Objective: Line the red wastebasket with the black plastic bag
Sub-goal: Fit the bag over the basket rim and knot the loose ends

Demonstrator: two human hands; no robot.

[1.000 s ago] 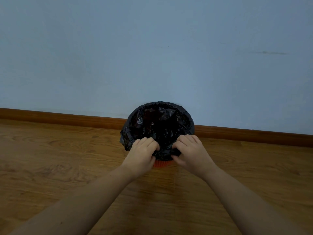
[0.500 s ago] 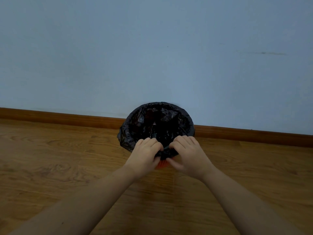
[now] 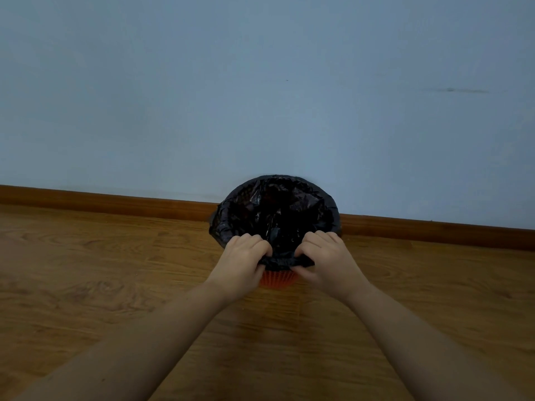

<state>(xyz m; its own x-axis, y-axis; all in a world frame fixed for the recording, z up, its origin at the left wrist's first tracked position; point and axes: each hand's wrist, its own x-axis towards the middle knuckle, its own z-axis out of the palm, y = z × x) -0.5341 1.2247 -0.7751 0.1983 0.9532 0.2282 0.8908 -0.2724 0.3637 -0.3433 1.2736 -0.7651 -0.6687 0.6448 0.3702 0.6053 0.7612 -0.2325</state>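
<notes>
Under my fingers the black plastic bag [image 3: 275, 218] is thin, crinkled and glossy, the red wastebasket [image 3: 278, 279] looks like ribbed plastic, and the wood floor [image 3: 101, 270] is smooth with visible grain.

Glossy black bag [image 3: 278, 215]; ribbed red wastebasket [image 3: 277, 279]; wood-grain brown floor [image 3: 115, 270].

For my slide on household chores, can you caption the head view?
Both hands, left hand and right hand, grip the black plastic bag at the red slatted wastebasket rim.
</notes>
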